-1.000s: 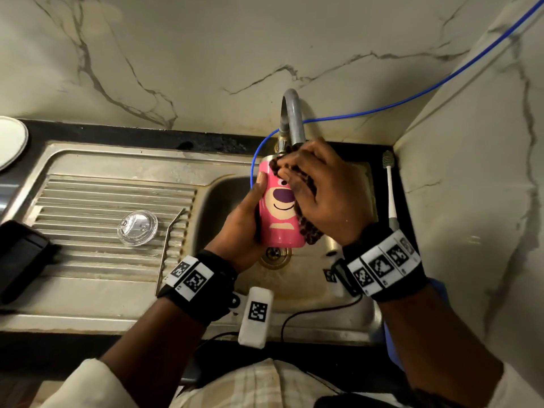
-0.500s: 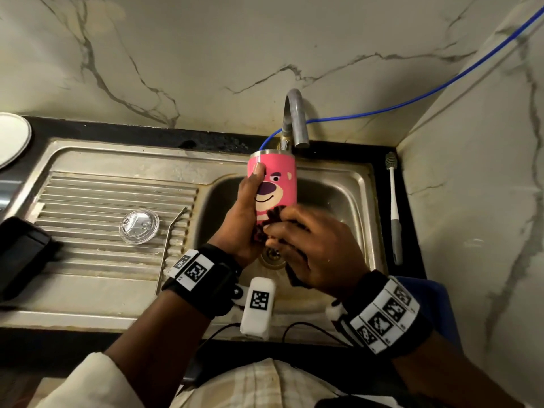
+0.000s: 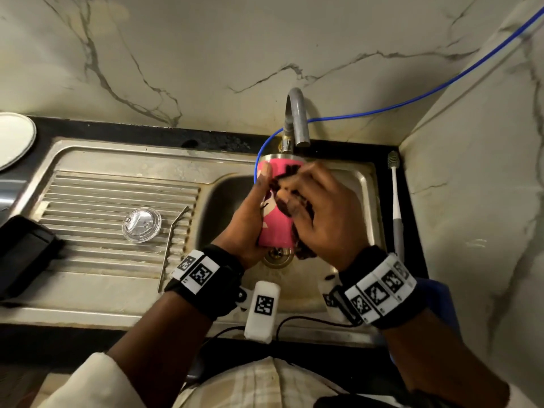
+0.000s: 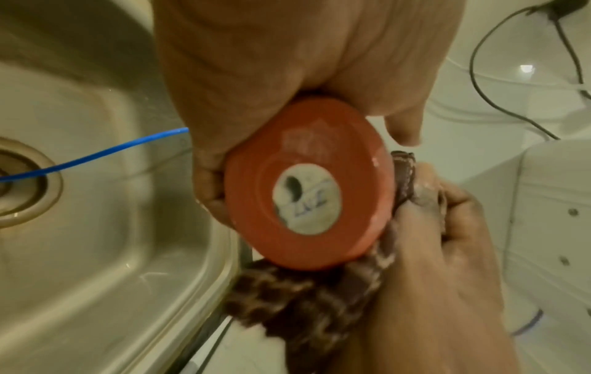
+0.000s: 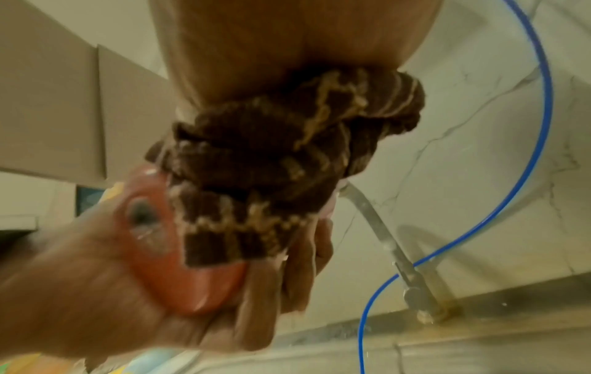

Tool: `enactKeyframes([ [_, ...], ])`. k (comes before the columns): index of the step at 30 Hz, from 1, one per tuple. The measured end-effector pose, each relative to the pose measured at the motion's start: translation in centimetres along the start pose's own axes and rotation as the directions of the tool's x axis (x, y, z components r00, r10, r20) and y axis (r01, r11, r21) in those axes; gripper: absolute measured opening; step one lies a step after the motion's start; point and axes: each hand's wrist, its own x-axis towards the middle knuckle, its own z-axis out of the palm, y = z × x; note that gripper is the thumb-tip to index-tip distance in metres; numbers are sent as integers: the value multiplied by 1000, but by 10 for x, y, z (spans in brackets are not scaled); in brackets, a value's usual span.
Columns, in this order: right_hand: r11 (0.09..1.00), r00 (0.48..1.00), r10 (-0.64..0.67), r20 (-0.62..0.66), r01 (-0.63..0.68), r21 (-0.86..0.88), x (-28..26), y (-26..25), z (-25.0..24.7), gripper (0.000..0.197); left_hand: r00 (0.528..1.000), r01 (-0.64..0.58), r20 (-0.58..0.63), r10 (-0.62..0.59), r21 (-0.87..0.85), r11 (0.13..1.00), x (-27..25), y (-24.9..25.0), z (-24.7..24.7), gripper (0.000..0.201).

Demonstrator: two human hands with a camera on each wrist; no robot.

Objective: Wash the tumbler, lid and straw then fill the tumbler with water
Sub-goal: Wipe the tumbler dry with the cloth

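Note:
Over the sink basin (image 3: 362, 201), my left hand (image 3: 250, 219) grips the pink tumbler (image 3: 276, 231) upright from its left side, thumb near the steel rim. My right hand (image 3: 321, 219) holds a soapy dark brown cloth (image 3: 304, 253) bunched against the tumbler's front and right side. The left wrist view shows the tumbler's base (image 4: 308, 184) with the cloth (image 4: 303, 298) pressed beside it. In the right wrist view the cloth (image 5: 272, 164) fills my palm. The clear lid (image 3: 142, 224) and the bent metal straw (image 3: 173, 245) lie on the drainboard to the left.
The tap (image 3: 297, 119) stands just behind the tumbler, with a blue hose (image 3: 412, 101) running off to the right. A long brush (image 3: 396, 201) lies on the right counter edge. A black object (image 3: 23, 254) and a white plate (image 3: 14, 139) sit at the far left.
My right hand took the cloth from the tumbler's top down to its bottom, then back up its side. The left hand kept its hold on the tumbler.

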Motion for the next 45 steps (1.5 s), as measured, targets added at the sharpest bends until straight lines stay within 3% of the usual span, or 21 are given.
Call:
enactKeyframes([
  [2, 999, 997, -40, 63, 39, 17, -20, -7, 8, 15, 999, -5, -47, 5, 6, 1000, 5, 1, -6, 95],
  [4, 998, 993, -71, 95, 71, 3, -40, -13, 13, 18, 994, -35, -105, 37, 20, 999, 8, 5, -11, 106],
  [8, 997, 993, -70, 96, 68, 27, -50, -9, 9, 22, 998, 14, -63, -13, 26, 1000, 6, 4, -10, 92],
  [12, 999, 1000, 12, -28, -11, 35, -19, 2, -4, 16, 997, 43, 67, -42, -4, 999, -4, -4, 2, 56],
  [16, 1000, 989, 8, -146, -10, -15, 18, 11, -24, 20, 993, 22, 117, -19, -27, 999, -10, -2, 7, 77],
  [19, 998, 985, -13, -170, 2, -65, 20, 4, -27, 20, 993, 3, 122, -1, -15, 1000, -12, 4, 12, 61],
  [22, 1000, 995, -6, -95, 6, -8, 2, -7, -15, 17, 994, -35, 104, 38, -30, 999, -10, 7, 15, 58],
  [24, 998, 999, -43, -19, 44, 37, -20, -14, -2, 17, 999, -50, 10, 50, -25, 998, -6, 10, 10, 62],
  [26, 997, 995, -82, 55, 81, 14, -43, -19, 9, 19, 991, -96, -92, 98, 27, 995, -1, 13, 1, 78],
  [28, 995, 990, -99, 105, 100, -8, -55, -18, 14, 21, 986, -112, -111, 121, 85, 990, 1, 12, -4, 88],
  [30, 995, 991, -95, 97, 96, -7, -53, -14, 12, 20, 989, -91, -107, 102, 105, 990, 0, 9, -3, 88],
  [33, 999, 999, -34, 22, 33, 34, -28, -7, 3, 15, 998, -63, -10, 64, 75, 995, -3, 3, 5, 87],
  [36, 999, 998, 36, -43, -35, 22, 4, 3, -10, 15, 997, -63, 53, 61, 40, 997, -3, -2, 11, 68],
  [39, 996, 994, 71, -79, -75, -50, 24, 9, -16, 18, 996, -63, 68, 60, 40, 997, -5, -1, 14, 64],
  [42, 996, 990, 86, -111, -86, 6, 21, 7, -9, 20, 995, -76, 69, 78, -37, 996, -4, 2, 14, 56],
  [45, 998, 999, 33, -43, -31, 48, -3, -2, 2, 16, 997, -60, 44, 62, -62, 996, -3, 3, 11, 56],
])
